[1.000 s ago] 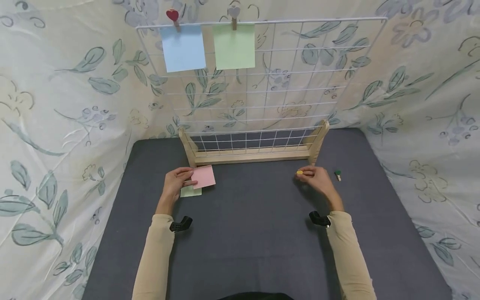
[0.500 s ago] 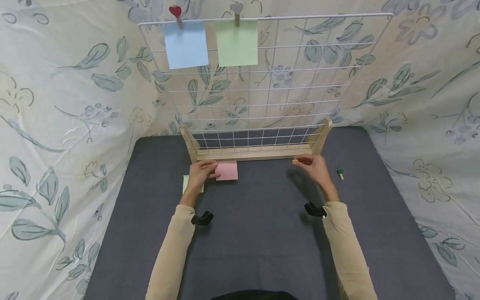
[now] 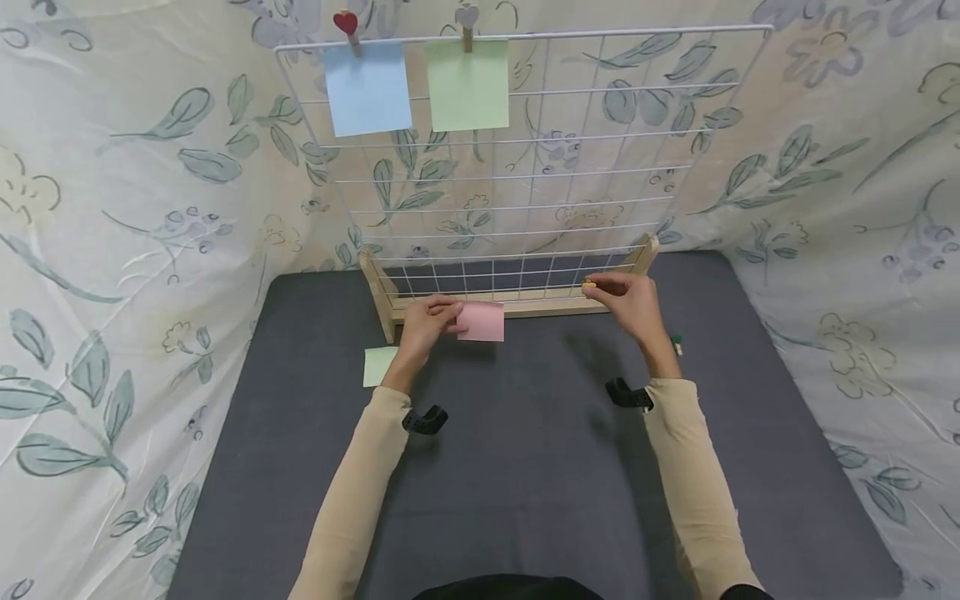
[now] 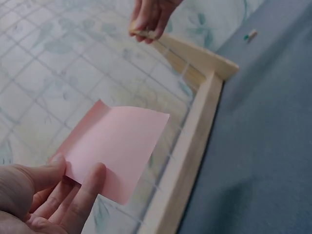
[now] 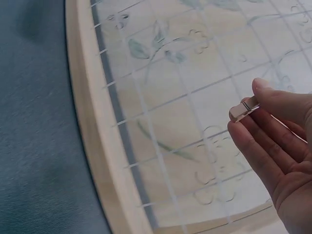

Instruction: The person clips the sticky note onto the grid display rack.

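Note:
A pink square paper note (image 3: 482,322) is pinched at its left edge by my left hand (image 3: 426,332). In the left wrist view the thumb and fingers grip one corner of the pink note (image 4: 119,146), which bends slightly. My right hand (image 3: 632,308), before the lower right of the white wire grid (image 3: 536,177), pinches a small wooden clothespin (image 5: 242,110) with a yellow top between thumb and fingers. Both hands are raised above the dark table, in front of the grid's wooden stand (image 3: 532,305). Neither held thing touches the other.
A blue note (image 3: 367,92) and a green note (image 3: 468,87) hang from the grid's top bar under heart clothespins. Another green note (image 3: 379,367) lies on the table (image 3: 517,467) at left. A green-topped clothespin (image 3: 678,344) lies at right, partly behind the right wrist.
My left hand has carried the pink note right and up, away from the green note on the table. My right hand has risen toward the grid with the clothespin.

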Tool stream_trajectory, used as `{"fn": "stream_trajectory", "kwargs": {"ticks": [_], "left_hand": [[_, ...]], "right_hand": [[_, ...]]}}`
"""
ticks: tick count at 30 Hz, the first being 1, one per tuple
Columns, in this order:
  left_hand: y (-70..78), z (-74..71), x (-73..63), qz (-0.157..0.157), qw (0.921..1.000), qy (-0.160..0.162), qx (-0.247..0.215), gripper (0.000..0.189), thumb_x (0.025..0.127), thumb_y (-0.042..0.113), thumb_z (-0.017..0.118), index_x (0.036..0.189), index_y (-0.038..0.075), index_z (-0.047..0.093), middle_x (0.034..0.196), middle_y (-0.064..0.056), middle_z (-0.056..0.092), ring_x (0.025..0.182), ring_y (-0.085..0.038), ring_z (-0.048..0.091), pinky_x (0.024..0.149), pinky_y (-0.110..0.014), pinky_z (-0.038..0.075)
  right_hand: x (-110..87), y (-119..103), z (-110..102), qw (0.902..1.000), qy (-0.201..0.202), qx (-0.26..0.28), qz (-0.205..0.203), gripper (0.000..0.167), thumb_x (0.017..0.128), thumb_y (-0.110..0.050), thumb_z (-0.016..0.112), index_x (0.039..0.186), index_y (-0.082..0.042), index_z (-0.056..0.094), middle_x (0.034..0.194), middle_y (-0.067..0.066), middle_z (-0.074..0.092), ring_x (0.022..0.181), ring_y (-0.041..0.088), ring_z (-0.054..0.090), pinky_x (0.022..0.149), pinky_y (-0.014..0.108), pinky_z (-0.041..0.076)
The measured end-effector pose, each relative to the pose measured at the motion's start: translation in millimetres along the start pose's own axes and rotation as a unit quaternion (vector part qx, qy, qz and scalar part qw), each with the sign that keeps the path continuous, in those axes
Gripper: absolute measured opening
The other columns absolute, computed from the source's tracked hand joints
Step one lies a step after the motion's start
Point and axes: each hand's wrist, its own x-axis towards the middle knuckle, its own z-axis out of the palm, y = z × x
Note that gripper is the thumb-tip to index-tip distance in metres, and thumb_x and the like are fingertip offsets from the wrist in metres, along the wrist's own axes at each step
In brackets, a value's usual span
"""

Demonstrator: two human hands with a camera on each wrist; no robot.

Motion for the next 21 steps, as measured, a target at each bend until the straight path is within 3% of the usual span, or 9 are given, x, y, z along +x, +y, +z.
{"fn": "stream_trajectory", "kwargs": {"ticks": [7,12,21], "left_hand": [[27.2,12.4,4.2,0.043,0.999,0.013,-0.008,0.022,0.093,0.006,0.066,0.109,-0.009,0.066,0.099,-0.022,0.07,0.075,-0.016,0.072,0.071,-0.037,0.064],[46.7,18.7,7.4,0.062,0.9977,0.015,-0.022,0.024,0.094,0.007,0.066,0.11,-0.01,0.065,0.098,-0.022,0.07,0.074,-0.017,0.072,0.071,-0.037,0.064],[74.6,30.9,7.8,0.079,0.9965,0.022,-0.013,0.024,0.095,0.008,0.065,0.111,-0.009,0.066,0.102,-0.024,0.068,0.076,-0.02,0.072,0.072,-0.038,0.064]], "right_hand": [[10.0,-19.1,-8.7,0.9998,0.018,0.006,-0.01,0.028,0.089,-0.019,0.074,0.11,0.0,0.074,0.1,0.018,0.073,0.079,-0.007,0.063,0.073,0.008,0.051],[17.5,-28.2,-14.3,0.9996,0.021,0.007,-0.02,0.028,0.09,-0.018,0.074,0.11,0.0,0.074,0.101,0.019,0.073,0.078,-0.012,0.061,0.073,0.007,0.051],[33.1,-55.7,-23.3,0.9992,0.023,0.022,-0.025,0.028,0.09,-0.019,0.073,0.111,0.0,0.073,0.104,0.019,0.072,0.079,-0.011,0.061,0.076,0.009,0.052]]}}
